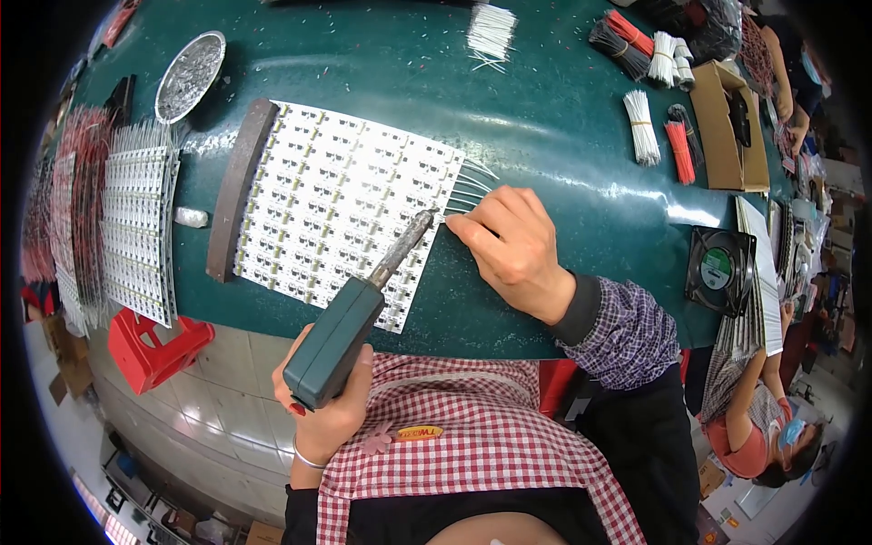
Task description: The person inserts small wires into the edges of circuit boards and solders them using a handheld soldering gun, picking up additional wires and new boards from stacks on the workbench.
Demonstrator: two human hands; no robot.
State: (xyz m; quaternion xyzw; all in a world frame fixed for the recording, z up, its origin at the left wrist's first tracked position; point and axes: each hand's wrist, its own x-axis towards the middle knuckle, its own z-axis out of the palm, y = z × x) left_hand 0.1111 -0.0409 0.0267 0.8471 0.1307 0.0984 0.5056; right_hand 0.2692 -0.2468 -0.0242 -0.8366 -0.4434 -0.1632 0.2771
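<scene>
My left hand (338, 409) is wrapped round the dark green handle of a soldering gun (336, 341). The gun's grey tip points up and right, over the right edge of a white panel of small circuit boards (350, 186). Beside that tip, my right hand (516, 250) has thumb and forefinger pinched together on a thin white wire at the panel's edge; the wire is mostly hidden by the fingers. Several white wires (474, 186) stick out from the same edge, above my right hand. Along the panel's left side lies a dark brown bar (241, 195).
Wired panels (136, 232) stand at the left, near a metal bowl (191, 77). White wires (491, 34) lie at the back. Wire bundles (641, 127), an open cardboard box (718, 136) and a black fan (718, 270) sit at the right. Other people work beyond; a red stool (150, 354) stands below.
</scene>
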